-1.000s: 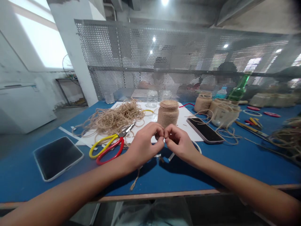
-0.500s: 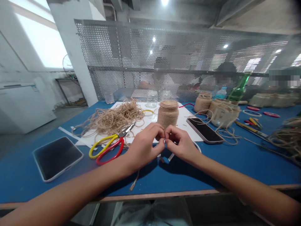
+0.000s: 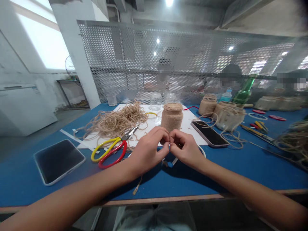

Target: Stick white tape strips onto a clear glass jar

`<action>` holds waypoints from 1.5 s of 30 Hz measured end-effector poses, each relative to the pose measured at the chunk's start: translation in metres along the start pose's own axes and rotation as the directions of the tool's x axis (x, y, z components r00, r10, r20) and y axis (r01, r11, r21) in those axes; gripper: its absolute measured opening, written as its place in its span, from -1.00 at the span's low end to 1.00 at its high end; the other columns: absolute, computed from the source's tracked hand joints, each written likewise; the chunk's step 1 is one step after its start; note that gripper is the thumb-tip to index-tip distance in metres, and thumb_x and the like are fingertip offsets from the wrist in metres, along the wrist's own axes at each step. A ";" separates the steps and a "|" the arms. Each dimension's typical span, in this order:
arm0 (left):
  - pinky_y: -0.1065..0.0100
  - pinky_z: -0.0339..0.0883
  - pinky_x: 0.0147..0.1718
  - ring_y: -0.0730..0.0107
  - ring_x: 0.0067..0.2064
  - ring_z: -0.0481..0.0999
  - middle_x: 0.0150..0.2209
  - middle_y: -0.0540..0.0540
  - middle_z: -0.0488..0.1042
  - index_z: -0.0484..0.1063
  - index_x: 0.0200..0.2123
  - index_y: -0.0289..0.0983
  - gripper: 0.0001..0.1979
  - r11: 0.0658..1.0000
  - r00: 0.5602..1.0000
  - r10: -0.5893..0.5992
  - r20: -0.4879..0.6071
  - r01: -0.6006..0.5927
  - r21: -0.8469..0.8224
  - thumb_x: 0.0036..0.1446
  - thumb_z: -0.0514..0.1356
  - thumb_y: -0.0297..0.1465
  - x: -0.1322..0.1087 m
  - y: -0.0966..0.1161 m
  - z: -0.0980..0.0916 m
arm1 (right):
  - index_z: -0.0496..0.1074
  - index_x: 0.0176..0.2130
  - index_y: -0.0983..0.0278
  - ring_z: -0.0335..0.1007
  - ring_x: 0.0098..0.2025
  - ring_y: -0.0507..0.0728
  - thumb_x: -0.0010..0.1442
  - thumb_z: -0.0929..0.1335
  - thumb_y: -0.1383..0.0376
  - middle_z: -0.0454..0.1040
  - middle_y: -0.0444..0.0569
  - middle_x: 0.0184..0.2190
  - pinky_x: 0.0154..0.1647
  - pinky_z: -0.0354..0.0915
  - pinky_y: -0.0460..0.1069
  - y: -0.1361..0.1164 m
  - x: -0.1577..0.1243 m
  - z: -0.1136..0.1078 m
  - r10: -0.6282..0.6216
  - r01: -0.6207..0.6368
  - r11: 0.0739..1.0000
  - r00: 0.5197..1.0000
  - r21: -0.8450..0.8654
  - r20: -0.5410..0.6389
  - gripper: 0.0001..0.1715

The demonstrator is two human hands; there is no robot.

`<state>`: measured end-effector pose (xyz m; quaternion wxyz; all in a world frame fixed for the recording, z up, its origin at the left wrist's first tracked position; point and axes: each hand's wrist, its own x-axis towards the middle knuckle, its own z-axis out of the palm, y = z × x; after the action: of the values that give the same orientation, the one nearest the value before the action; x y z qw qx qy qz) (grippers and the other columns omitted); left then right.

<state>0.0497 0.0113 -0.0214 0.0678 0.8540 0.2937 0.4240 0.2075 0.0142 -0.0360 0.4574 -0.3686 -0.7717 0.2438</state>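
Nearest the viewer, a person's two bare forearms are slanting inward from the lower corners over a blue table [image 3: 240, 163], wrists low, meeting at the centre. A loose end of twine [image 3: 137, 188] is lying on the table near its front edge, below the left wrist. The left hand [image 3: 149, 147] is showing its back, with knuckles raised, index finger arching over and thumb pointing to the right. The right hand [image 3: 187, 146] is mirroring it, fingers curling and thumb pointing to the left. The fingertips are meeting or almost meeting in a pinching pose; whether they are closing on something small cannot be told.

On the left, a dark-screened device [image 3: 59, 162] is lying flat, and scissors [image 3: 124, 140] with yellow and red handles are lying near the left hand, blades pointing away. Just beyond the fingers, a twine-wrapped jar [image 3: 172, 117] is standing upright on white paper [image 3: 192, 136]. A tangled heap of twine [image 3: 120, 120] is spreading to its left; a phone [image 3: 210, 134] is lying to its right. Farther back, wrapped jars [image 3: 208, 105], a tilted green bottle [image 3: 244, 91] and clear jars [image 3: 156, 102] are standing before a perforated metal screen [image 3: 103, 48].
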 end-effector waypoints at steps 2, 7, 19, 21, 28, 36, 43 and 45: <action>0.42 0.22 -0.21 0.47 -0.21 0.34 -0.29 -0.05 0.36 0.21 -0.43 -0.27 -0.90 1.000 1.000 0.005 -0.002 -0.005 -0.002 0.03 0.07 -0.57 0.000 -0.001 0.000 | 0.13 -0.53 0.26 -0.05 -0.59 -0.07 -0.03 0.25 0.43 0.09 -0.24 -0.63 -0.62 -0.05 -0.14 0.000 0.000 0.000 -0.001 0.001 1.000 1.000 0.000 -0.001 -0.86; 0.42 0.23 -0.22 0.46 -0.22 0.34 -0.28 -0.05 0.36 0.22 -0.42 -0.28 -0.90 1.000 1.000 0.017 0.011 -0.017 -0.016 0.01 0.08 -0.58 0.000 -0.002 0.000 | 0.13 -0.52 0.26 -0.04 -0.58 -0.06 -0.02 0.24 0.44 0.10 -0.24 -0.62 -0.60 -0.04 -0.13 0.000 0.001 0.000 0.003 -0.003 1.000 1.000 0.015 0.014 -0.86; 0.41 0.23 -0.21 0.46 -0.21 0.35 -0.27 -0.04 0.36 0.21 -0.41 -0.27 -0.90 1.000 1.000 0.011 0.003 -0.011 -0.023 0.02 0.08 -0.57 -0.001 -0.002 0.002 | 0.14 -0.51 0.25 -0.04 -0.58 -0.06 -0.02 0.25 0.45 0.09 -0.24 -0.61 -0.60 -0.04 -0.12 0.000 0.000 0.002 -0.004 0.002 0.999 0.999 0.054 0.033 -0.85; 0.42 0.23 -0.22 0.46 -0.21 0.35 -0.27 -0.04 0.37 0.21 -0.41 -0.27 -0.90 1.000 1.000 0.008 0.002 -0.008 -0.026 0.02 0.08 -0.57 -0.001 -0.002 0.002 | 0.13 -0.51 0.25 -0.04 -0.58 -0.06 -0.03 0.25 0.45 0.09 -0.25 -0.61 -0.59 -0.04 -0.12 0.000 -0.001 0.002 -0.003 0.001 0.998 0.999 0.065 0.033 -0.84; 0.41 0.22 -0.21 0.45 -0.20 0.35 -0.25 -0.04 0.37 0.23 -0.41 -0.27 -0.90 1.000 1.000 -0.004 0.002 0.004 -0.016 0.01 0.08 -0.57 -0.002 -0.002 0.003 | 0.12 -0.52 0.25 -0.04 -0.57 -0.06 -0.03 0.24 0.45 0.09 -0.25 -0.61 -0.58 -0.04 -0.12 0.001 -0.001 0.002 -0.002 -0.003 0.995 0.999 0.102 0.046 -0.84; 0.43 0.21 -0.20 0.46 -0.20 0.35 -0.25 -0.04 0.37 0.23 -0.41 -0.27 -0.90 0.999 1.000 -0.028 0.003 0.028 -0.020 0.01 0.08 -0.57 -0.003 -0.001 0.004 | 0.14 -0.51 0.26 -0.04 -0.57 -0.06 -0.03 0.23 0.46 0.09 -0.25 -0.61 -0.58 -0.03 -0.13 0.002 0.000 0.002 0.017 -0.024 0.992 0.998 0.123 0.060 -0.86; 0.43 0.22 -0.25 0.47 -0.25 0.35 -0.29 -0.03 0.36 0.23 -0.42 -0.27 -0.89 0.999 1.000 -0.030 0.006 0.030 -0.029 -0.01 0.07 -0.59 -0.001 0.000 0.002 | 0.13 -0.51 0.26 -0.05 -0.56 -0.07 -0.03 0.22 0.46 0.08 -0.25 -0.61 -0.57 -0.04 -0.13 0.001 0.001 0.003 0.047 -0.057 0.983 0.997 0.176 0.060 -0.87; 0.42 0.22 -0.26 0.47 -0.27 0.34 -0.31 -0.03 0.36 0.23 -0.41 -0.27 -0.88 0.999 1.000 -0.021 0.006 0.021 -0.037 -0.01 0.06 -0.59 0.000 0.000 0.000 | 0.14 -0.52 0.27 -0.04 -0.55 -0.06 -0.03 0.22 0.45 0.08 -0.24 -0.60 -0.56 -0.04 -0.13 0.000 0.003 0.003 0.055 -0.065 0.976 0.997 0.207 0.056 -0.88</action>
<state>0.0496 0.0116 -0.0219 0.0887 0.8507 0.2946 0.4262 0.2041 0.0162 -0.0357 0.4668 -0.3354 -0.7415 0.3462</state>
